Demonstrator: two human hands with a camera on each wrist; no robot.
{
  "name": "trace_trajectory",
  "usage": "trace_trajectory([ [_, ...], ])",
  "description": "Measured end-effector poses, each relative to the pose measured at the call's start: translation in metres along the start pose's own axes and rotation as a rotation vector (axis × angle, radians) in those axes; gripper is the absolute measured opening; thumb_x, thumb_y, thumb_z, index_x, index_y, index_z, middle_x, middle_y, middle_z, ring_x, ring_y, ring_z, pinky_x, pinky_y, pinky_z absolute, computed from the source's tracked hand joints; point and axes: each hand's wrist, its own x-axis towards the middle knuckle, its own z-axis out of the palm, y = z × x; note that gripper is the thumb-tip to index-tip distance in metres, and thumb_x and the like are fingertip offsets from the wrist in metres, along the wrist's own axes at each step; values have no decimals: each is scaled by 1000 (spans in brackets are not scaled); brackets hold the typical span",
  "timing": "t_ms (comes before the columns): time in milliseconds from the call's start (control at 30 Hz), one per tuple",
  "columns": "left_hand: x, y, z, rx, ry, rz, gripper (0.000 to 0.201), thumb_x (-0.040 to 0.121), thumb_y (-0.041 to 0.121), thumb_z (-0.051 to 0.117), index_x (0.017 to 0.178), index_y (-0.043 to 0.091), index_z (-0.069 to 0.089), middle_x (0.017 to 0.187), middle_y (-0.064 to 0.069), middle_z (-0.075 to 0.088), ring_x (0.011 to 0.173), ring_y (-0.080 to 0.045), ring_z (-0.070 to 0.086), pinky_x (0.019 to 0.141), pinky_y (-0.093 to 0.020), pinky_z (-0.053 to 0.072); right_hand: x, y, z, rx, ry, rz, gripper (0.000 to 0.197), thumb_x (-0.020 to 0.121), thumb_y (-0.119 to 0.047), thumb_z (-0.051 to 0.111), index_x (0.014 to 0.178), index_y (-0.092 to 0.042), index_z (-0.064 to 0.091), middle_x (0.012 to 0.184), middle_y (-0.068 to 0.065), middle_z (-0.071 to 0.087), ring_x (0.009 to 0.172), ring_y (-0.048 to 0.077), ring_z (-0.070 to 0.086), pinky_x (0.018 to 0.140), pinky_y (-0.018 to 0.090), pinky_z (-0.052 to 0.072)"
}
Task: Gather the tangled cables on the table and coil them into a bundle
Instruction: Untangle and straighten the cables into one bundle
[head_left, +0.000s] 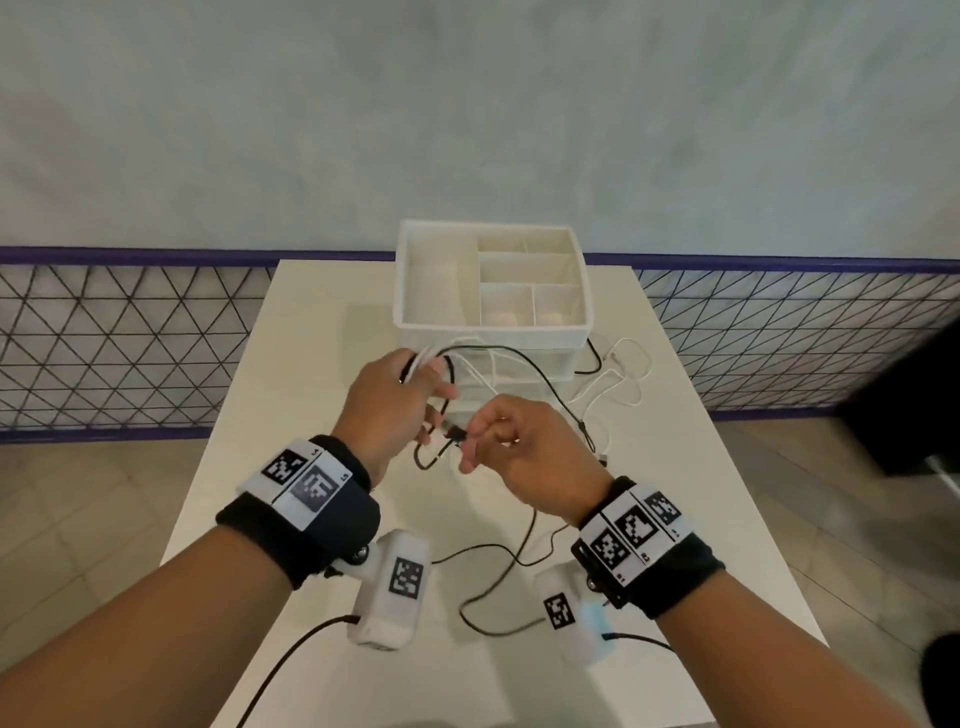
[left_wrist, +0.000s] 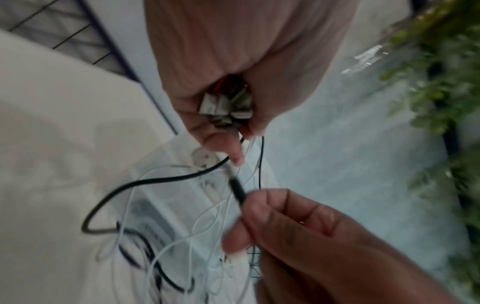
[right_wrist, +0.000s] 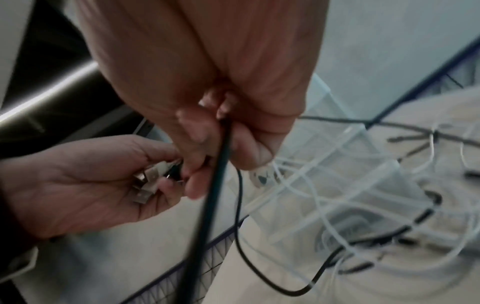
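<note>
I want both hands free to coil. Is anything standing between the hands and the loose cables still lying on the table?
Nothing visible does. The left hand grips a cluster of plug ends, the right hand pinches a thin black cable, and the loose white cables lie open beside the white divided organiser box.

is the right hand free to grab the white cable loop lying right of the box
Probably not yet: the right hand is pinching a black cable. The white loop lies uncovered beside the box.
</note>
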Motion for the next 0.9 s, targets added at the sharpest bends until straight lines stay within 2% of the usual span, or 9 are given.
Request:
trace_trajectory([
  [100, -1, 6, -4, 389, -144, 143, 15, 94, 31, 56, 89, 21, 64, 86, -3, 73, 76, -24, 64, 66, -37, 50, 4, -6, -7, -166, -8, -70, 11, 88, -8, 66, 83, -15, 73, 71, -5, 77, 61, -2, 65, 63, 16, 49],
  [167, -7, 7, 2, 346, -317, 73, 22, 100, 33, 50, 96, 14, 60, 79, -6, 69, 65, -23, 65, 58, -35, 52, 9, -10, -11, -101, 85, -106, 6, 84, -10, 74, 81, -12, 70, 68, -5, 74, 58, 0, 66, 61, 16, 50],
  [233, -10, 9, 5, 199, -371, -36, 26, 101, 35, 49, 98, 10, 58, 67, -6, 57, 48, -17, 49, 42, -26, 40, 14, -13, -21, -39, 141, -80, 22, 77, -19, 84, 86, -10, 65, 62, -3, 68, 50, 5, 59, 52, 16, 46],
  [333, -7, 11, -9, 162, -332, -13, 17, 96, 31, 61, 94, 15, 65, 62, -2, 47, 46, -12, 34, 39, -20, 24, 12, 0, -57, -45, 85, 58, 29, 73, -28, 87, 84, -12, 66, 50, -10, 53, 40, 2, 41, 43, 14, 33],
  [433, 1, 12, -33, 144, -214, -22, 21, 86, 28, 74, 79, 12, 61, 60, -1, 44, 44, -11, 30, 38, -19, 22, 5, 36, -106, -47, 183, 181, 23, 74, -28, 86, 73, -12, 69, 53, 0, 45, 45, 12, 33, 48, 25, 30],
  [533, 10, 7, -54, 99, -61, -94, 24, 88, 30, 71, 76, 16, 57, 60, 0, 44, 41, -9, 32, 37, -17, 22, -4, 64, -144, -212, 373, 280, 22, 81, -30, 80, 74, -11, 72, 55, -2, 54, 52, 15, 44, 54, 29, 39],
  [667, 13, 1, -61, 68, -35, -151, 24, 90, 35, 68, 80, 16, 57, 61, 0, 45, 42, -9, 34, 34, -15, 24, -9, 60, -175, -494, 534, 338, 30, 90, -47, 65, 97, -21, 77, 90, 1, 69, 88, 21, 62, 80, 31, 48],
  [733, 15, -2, -58, 52, -4, -161, 25, 91, 36, 67, 78, 17, 57, 62, 0, 45, 45, -10, 35, 34, -15, 24, -6, 44, -184, -580, 673, 270, 32, 93, -49, 61, 105, -24, 76, 95, -1, 71, 93, 22, 63, 87, 33, 48],
  [900, 19, -3, -52, -9, 70, -198, 23, 93, 35, 64, 80, 18, 57, 67, -2, 47, 52, -14, 41, 31, -14, 28, 3, 18, -194, -324, 881, -17, 20, 91, -37, 62, 109, -30, 69, 98, -10, 73, 68, 19, 71, 69, 32, 57],
])
